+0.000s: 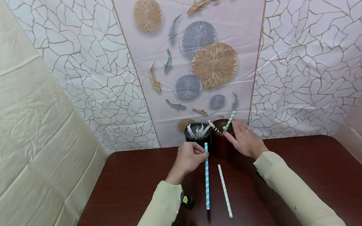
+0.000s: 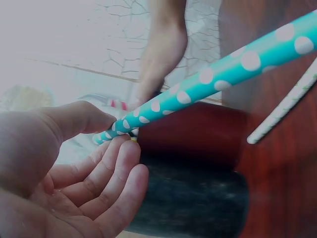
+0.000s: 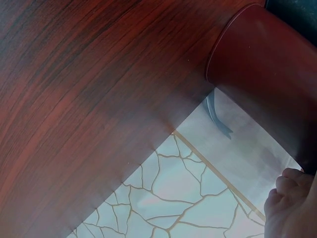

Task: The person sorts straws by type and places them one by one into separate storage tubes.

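Note:
In the head view, my left hand point(image 1: 189, 157) pinches a blue paper straw point(image 1: 207, 181) with white dots near its upper end. The left wrist view shows this straw point(image 2: 213, 74) between thumb and index finger, the other fingers loosely bent. Its lower end points towards me. My right hand point(image 1: 246, 139) rests against the right side of a dark red cup point(image 1: 222, 147), thumb in front and fingers extended along the rim. A green striped straw point(image 1: 230, 119) and a black-and-white striped straw point(image 1: 214, 127) stand inside that cup. A pale patterned straw point(image 1: 225, 192) lies on the table.
A black cup point(image 1: 191, 132) with white pieces inside stands left of the red cup, close beside it. Both stand at the back edge of the brown table point(image 1: 137, 193). Patterned cloth point(image 1: 110, 101) hangs behind, and beige cloth point(image 1: 28, 156) lines the side.

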`<state>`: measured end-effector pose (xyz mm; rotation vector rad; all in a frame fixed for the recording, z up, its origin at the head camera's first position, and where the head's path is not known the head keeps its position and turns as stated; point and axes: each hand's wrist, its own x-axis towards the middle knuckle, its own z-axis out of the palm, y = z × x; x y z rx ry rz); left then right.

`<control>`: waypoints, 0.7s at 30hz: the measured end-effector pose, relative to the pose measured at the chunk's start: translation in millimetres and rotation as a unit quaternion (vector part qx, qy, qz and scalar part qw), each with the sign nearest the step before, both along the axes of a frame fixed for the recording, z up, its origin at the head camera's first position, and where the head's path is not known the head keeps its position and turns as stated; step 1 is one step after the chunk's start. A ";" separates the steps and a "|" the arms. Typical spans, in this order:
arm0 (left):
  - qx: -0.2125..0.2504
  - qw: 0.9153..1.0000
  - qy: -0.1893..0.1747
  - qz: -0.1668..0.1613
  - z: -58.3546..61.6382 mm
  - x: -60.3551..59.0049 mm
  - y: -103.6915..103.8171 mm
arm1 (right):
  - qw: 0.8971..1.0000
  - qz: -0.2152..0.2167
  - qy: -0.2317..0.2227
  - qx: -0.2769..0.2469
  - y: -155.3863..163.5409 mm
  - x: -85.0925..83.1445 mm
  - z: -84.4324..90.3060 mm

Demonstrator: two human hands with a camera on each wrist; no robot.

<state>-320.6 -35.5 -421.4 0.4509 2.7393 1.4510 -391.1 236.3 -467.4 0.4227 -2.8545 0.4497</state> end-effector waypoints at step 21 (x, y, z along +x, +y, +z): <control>-0.034 0.993 0.117 0.002 94.2 -6.9 5.1 | 1.000 -0.001 0.005 0.002 0.5 -2.1 -1.9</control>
